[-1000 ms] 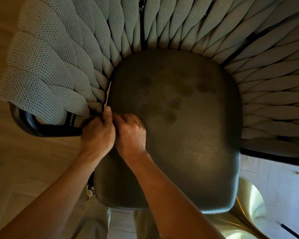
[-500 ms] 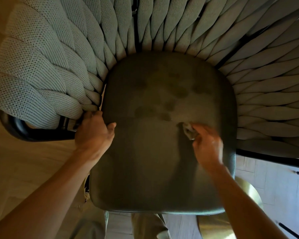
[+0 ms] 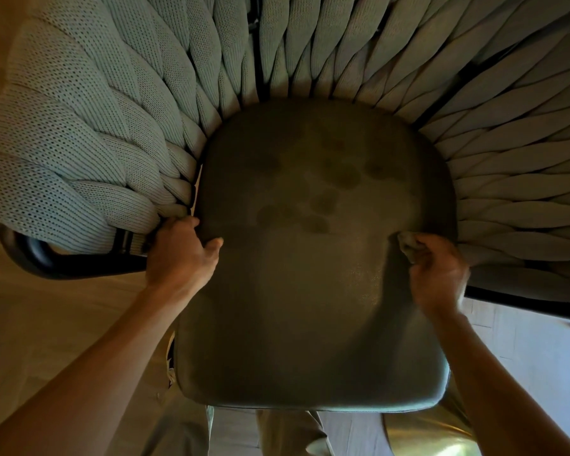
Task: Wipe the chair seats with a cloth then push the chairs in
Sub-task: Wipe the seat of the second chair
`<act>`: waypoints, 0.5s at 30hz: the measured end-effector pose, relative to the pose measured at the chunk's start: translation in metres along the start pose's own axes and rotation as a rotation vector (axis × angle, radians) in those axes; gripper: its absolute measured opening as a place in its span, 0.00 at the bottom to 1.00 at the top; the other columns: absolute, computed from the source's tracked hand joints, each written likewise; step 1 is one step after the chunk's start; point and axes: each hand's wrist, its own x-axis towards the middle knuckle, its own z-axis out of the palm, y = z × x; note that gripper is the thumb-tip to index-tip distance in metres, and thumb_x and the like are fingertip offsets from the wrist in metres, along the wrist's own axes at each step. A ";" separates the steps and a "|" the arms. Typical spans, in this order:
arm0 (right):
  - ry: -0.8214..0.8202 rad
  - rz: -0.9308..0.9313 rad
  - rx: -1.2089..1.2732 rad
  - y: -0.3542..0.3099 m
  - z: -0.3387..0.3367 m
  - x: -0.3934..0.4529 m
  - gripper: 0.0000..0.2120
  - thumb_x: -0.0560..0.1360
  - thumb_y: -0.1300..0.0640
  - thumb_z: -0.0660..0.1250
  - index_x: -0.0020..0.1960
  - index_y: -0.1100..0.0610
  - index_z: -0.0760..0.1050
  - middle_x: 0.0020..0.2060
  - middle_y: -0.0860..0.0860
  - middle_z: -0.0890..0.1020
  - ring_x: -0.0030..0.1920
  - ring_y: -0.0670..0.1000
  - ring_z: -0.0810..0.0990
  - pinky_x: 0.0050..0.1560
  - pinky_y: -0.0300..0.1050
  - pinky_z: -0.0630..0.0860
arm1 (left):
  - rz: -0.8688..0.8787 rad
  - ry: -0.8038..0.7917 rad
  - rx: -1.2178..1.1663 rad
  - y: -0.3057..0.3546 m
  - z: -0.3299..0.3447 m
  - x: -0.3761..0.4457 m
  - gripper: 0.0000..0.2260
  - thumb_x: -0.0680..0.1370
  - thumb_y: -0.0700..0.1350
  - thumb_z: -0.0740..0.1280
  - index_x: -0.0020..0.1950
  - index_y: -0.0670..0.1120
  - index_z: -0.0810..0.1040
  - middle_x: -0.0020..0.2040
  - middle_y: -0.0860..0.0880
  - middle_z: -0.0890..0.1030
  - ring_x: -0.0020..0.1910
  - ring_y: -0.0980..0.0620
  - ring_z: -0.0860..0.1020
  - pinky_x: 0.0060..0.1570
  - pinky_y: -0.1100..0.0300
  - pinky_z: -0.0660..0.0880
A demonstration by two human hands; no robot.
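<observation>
Seen from above: my right hand (image 3: 438, 274) pinches a small crumpled grey-green cloth (image 3: 408, 242) against the right side of the dark olive padded chair seat (image 3: 310, 307). My left hand (image 3: 181, 255) grips the seat's left edge, thumb spread, beside the pale knitted woven backrest (image 3: 96, 143).

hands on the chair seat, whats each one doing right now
Left hand: grips the left edge of the chair seat, thumb on top.
Right hand: fingers curled round a small cloth, pressing it on the seat.
</observation>
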 end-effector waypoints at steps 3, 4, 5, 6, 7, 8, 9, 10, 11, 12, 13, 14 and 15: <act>-0.022 -0.102 0.016 -0.026 0.019 -0.007 0.20 0.62 0.74 0.67 0.51 0.59 0.82 0.47 0.59 0.82 0.44 0.63 0.81 0.45 0.54 0.79 | -0.014 -0.008 -0.050 -0.001 0.000 0.001 0.26 0.73 0.52 0.72 0.68 0.45 0.72 0.64 0.43 0.76 0.63 0.43 0.75 0.58 0.45 0.75; -0.050 -0.125 0.023 -0.039 0.027 -0.009 0.21 0.62 0.74 0.67 0.51 0.58 0.82 0.46 0.57 0.82 0.45 0.63 0.81 0.44 0.55 0.80 | -0.015 -0.010 -0.064 -0.001 0.001 0.002 0.26 0.73 0.52 0.72 0.68 0.45 0.72 0.64 0.43 0.76 0.63 0.43 0.75 0.58 0.45 0.75; -0.088 -0.146 0.037 -0.054 0.034 -0.012 0.21 0.62 0.73 0.67 0.51 0.56 0.81 0.47 0.55 0.82 0.46 0.62 0.81 0.43 0.56 0.80 | -0.024 -0.015 -0.082 -0.002 0.001 0.003 0.26 0.73 0.52 0.72 0.68 0.44 0.72 0.64 0.43 0.76 0.62 0.43 0.75 0.58 0.44 0.75; -0.124 -0.167 0.057 -0.069 0.042 -0.016 0.21 0.62 0.72 0.67 0.51 0.55 0.81 0.47 0.54 0.82 0.46 0.60 0.81 0.41 0.56 0.80 | -0.035 -0.021 -0.103 -0.002 0.000 0.003 0.25 0.73 0.52 0.72 0.68 0.44 0.72 0.64 0.43 0.76 0.62 0.43 0.75 0.58 0.45 0.75; -0.147 -0.193 0.079 -0.086 0.048 -0.020 0.21 0.62 0.71 0.67 0.51 0.54 0.81 0.47 0.53 0.82 0.47 0.59 0.81 0.40 0.55 0.81 | -0.051 -0.030 -0.122 -0.002 0.000 0.004 0.25 0.74 0.52 0.72 0.68 0.44 0.72 0.63 0.43 0.76 0.61 0.44 0.76 0.58 0.45 0.76; -0.156 -0.221 0.102 -0.103 0.055 -0.025 0.21 0.63 0.70 0.66 0.51 0.54 0.82 0.47 0.52 0.82 0.47 0.57 0.81 0.40 0.53 0.81 | -0.065 -0.040 -0.128 -0.001 -0.001 0.005 0.24 0.75 0.53 0.71 0.67 0.44 0.73 0.63 0.43 0.77 0.60 0.44 0.77 0.57 0.47 0.76; -0.157 -0.249 0.126 -0.121 0.062 -0.030 0.19 0.64 0.68 0.64 0.50 0.53 0.82 0.47 0.52 0.83 0.46 0.56 0.81 0.40 0.50 0.81 | -0.071 -0.049 -0.124 0.000 -0.003 0.006 0.22 0.76 0.55 0.69 0.65 0.44 0.74 0.60 0.43 0.78 0.57 0.44 0.78 0.53 0.50 0.77; -0.158 -0.273 0.155 -0.139 0.067 -0.035 0.18 0.65 0.65 0.62 0.50 0.53 0.83 0.46 0.51 0.83 0.46 0.55 0.81 0.41 0.48 0.81 | -0.068 -0.057 -0.128 0.002 -0.005 0.007 0.20 0.77 0.56 0.66 0.61 0.43 0.77 0.55 0.43 0.81 0.53 0.44 0.79 0.47 0.53 0.76; -0.163 -0.292 0.185 -0.157 0.073 -0.040 0.18 0.65 0.62 0.59 0.49 0.53 0.83 0.46 0.51 0.83 0.45 0.54 0.81 0.42 0.46 0.80 | -0.074 -0.067 -0.152 0.005 -0.008 0.007 0.20 0.79 0.58 0.62 0.53 0.42 0.80 0.47 0.43 0.82 0.47 0.44 0.80 0.40 0.57 0.74; -0.169 -0.314 0.211 -0.174 0.079 -0.045 0.18 0.65 0.60 0.58 0.48 0.54 0.83 0.44 0.51 0.83 0.45 0.54 0.81 0.41 0.45 0.79 | -0.093 -0.071 -0.184 0.010 -0.012 0.006 0.23 0.80 0.58 0.57 0.44 0.41 0.79 0.39 0.43 0.80 0.40 0.45 0.79 0.34 0.58 0.69; -0.182 -0.341 0.220 -0.191 0.086 -0.050 0.17 0.65 0.60 0.59 0.48 0.54 0.83 0.43 0.52 0.83 0.44 0.54 0.81 0.41 0.44 0.79 | -0.122 -0.073 -0.210 0.014 -0.015 0.004 0.25 0.81 0.59 0.54 0.39 0.40 0.76 0.34 0.45 0.77 0.35 0.46 0.76 0.32 0.59 0.65; -0.208 -0.372 0.221 -0.206 0.093 -0.056 0.14 0.66 0.62 0.62 0.48 0.55 0.83 0.42 0.52 0.83 0.43 0.55 0.81 0.40 0.44 0.78 | -0.146 -0.070 -0.236 0.017 -0.018 0.003 0.26 0.82 0.59 0.51 0.39 0.41 0.76 0.34 0.46 0.75 0.34 0.48 0.73 0.32 0.58 0.64; -0.244 -0.391 0.222 -0.220 0.098 -0.060 0.12 0.67 0.63 0.66 0.48 0.55 0.82 0.41 0.53 0.83 0.43 0.55 0.81 0.40 0.45 0.77 | -0.163 -0.063 -0.269 0.018 -0.018 0.003 0.27 0.82 0.60 0.49 0.43 0.41 0.76 0.37 0.46 0.76 0.36 0.49 0.73 0.36 0.58 0.65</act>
